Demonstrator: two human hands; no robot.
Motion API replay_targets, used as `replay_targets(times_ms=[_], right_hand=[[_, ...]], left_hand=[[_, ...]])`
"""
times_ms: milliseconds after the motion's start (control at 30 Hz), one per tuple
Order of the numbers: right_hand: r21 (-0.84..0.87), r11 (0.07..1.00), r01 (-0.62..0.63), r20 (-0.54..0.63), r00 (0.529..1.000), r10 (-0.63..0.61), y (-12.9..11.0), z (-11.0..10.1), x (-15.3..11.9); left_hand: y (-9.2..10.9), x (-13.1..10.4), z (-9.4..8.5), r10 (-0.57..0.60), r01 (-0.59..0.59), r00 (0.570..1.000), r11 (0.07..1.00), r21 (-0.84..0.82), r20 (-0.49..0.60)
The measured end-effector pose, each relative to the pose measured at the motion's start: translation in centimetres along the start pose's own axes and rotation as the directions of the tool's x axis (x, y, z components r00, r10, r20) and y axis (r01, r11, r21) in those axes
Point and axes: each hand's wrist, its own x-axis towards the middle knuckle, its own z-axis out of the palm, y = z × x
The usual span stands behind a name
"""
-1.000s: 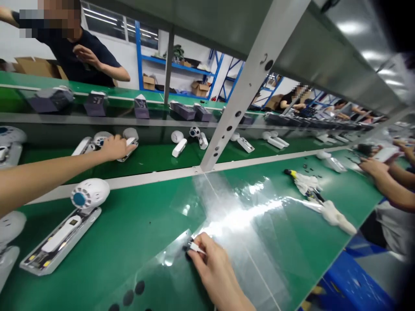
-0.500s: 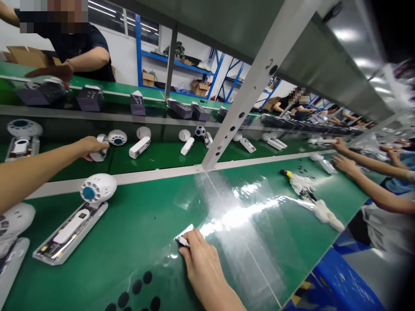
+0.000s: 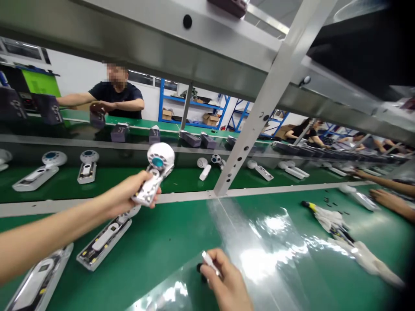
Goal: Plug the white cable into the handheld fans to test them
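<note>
Two hands, both loaded. L hand [image 3: 136, 192]: fingers closed round the handle of a white unit [image 3: 153, 177]. Unit pos.: held up, tilted, seen against belt [image 3: 110, 183] & rail [image 3: 181, 197]; round head on top, blue vent centre facing me, handle running down & L. R hand [image 3: 228, 278]: thumb & fingers pinch a small white piece [image 3: 210, 262], tip pointing up & L, over clear film [image 3: 233, 233]. Black bit [image 3: 199, 268] sits at the thumb tip; can't tell if gripped or on film.

Green bench [image 3: 168, 259]: spare unit [image 3: 105, 239] lies on the far side of my L forearm's near edge, i.e. just below it in view, head part-hidden by forearm. Another unit [image 3: 37, 285] lies nearer me, L corner, partly out of view. Film carries strong glare. R side of bench: white cloth [image 3: 327, 218] w/ yellow tip [image 3: 309, 206] sticking out.

Far R: co-worker's hand [image 3: 389, 201] next to a further unit [image 3: 359, 197]. Across belt: co-worker [image 3: 132, 97], dark top, one hand at a box [image 3: 97, 119]. Post [image 3: 256, 116] rises, slanted in view, from rail.
</note>
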Motion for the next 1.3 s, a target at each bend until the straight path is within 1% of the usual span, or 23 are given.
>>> replay_targets(times_ms=[33,67,167,233,267,333,400,467,533,600,667,700,767,833,967,1133,1300], right_hand=[[0.09,0.996,-0.008,0.018,1.0,0.006,-1.8,-0.5,0.0],[0.151,0.988,0.015,0.025,1.0,-0.019,-3.8,-1.0,-0.1],[0.274,0.955,0.111,0.059,0.99,-0.131,-8.9,-1.6,-0.3],[0.316,0.93,0.186,0.07,0.973,-0.218,-10.9,-1.5,0.3],[0.325,0.92,0.221,0.053,0.967,-0.251,-11.3,-1.5,0.9],[0.352,0.903,0.245,-0.013,0.966,-0.257,-11.2,-1.8,2.5],[0.394,0.895,0.21,-0.065,0.978,-0.201,-10.4,-2.3,4.1],[0.435,0.887,0.154,-0.057,0.988,-0.144,-9.6,-2.7,4.9],[0.424,0.896,0.134,-0.009,0.99,-0.144,-9.3,-2.7,4.4],[0.327,0.93,0.168,0.041,0.981,-0.191,-9.6,-2.2,3.1],[0.132,0.958,0.253,0.094,0.959,-0.267,-10.1,-1.5,1.7],[0.018,0.953,0.302,0.119,0.946,-0.302,-10.2,-1.1,1.2],[-0.177,0.91,0.375,0.164,0.923,-0.348,-10.4,-0.4,0.6],[-0.297,0.859,0.417,0.196,0.907,-0.372,-10.3,0.0,0.7],[-0.376,0.814,0.443,0.224,0.896,-0.384,-10.1,0.4,1.2],[-0.422,0.79,0.445,0.233,0.895,-0.381,-10.0,0.6,1.2],[-0.442,0.784,0.436,0.24,0.899,-0.365,-10.2,0.6,1.2]], left_hand=[[-1.0,-1.2,1.3,-0.01,0.011,0.999,1.0,-0.02,0.052],[-2.1,-2.2,2.4,-0.015,0.018,0.995,0.999,-0.034,0.099],[-4.8,-4.6,5.4,-0.021,0.032,0.979,0.998,-0.052,0.205],[-6.0,-5.9,6.6,-0.032,0.044,0.964,0.998,-0.042,0.265],[-6.4,-6.4,7.0,-0.048,0.057,0.957,0.998,-0.021,0.288],[-6.8,-7.3,7.4,-0.084,0.072,0.947,0.996,0.05,0.31],[-7.1,-8.0,7.3,-0.105,0.068,0.945,0.99,0.126,0.31],[-7.1,-8.4,7.1,-0.097,0.047,0.948,0.985,0.168,0.303],[-7.2,-8.3,7.0,-0.092,0.046,0.953,0.986,0.162,0.29],[-7.3,-8.0,6.9,-0.085,0.042,0.96,0.986,0.163,0.267],[-7.3,-7.7,6.8,-0.076,0.028,0.965,0.981,0.19,0.25],[-7.3,-7.6,6.7,-0.072,0.019,0.967,0.978,0.21,0.245],[-7.3,-7.5,6.6,-0.065,0.004,0.968,0.97,0.242,0.244],[-7.2,-7.6,6.4,-0.053,-0.012,0.965,0.97,0.243,0.257],[-7.2,-7.7,6.1,-0.028,-0.042,0.96,0.97,0.24,0.279],[-7.3,-7.8,6.0,-0.032,-0.046,0.961,0.961,0.274,0.275],[-7.3,-7.9,6.1,-0.03,-0.044,0.965,0.961,0.272,0.262]])
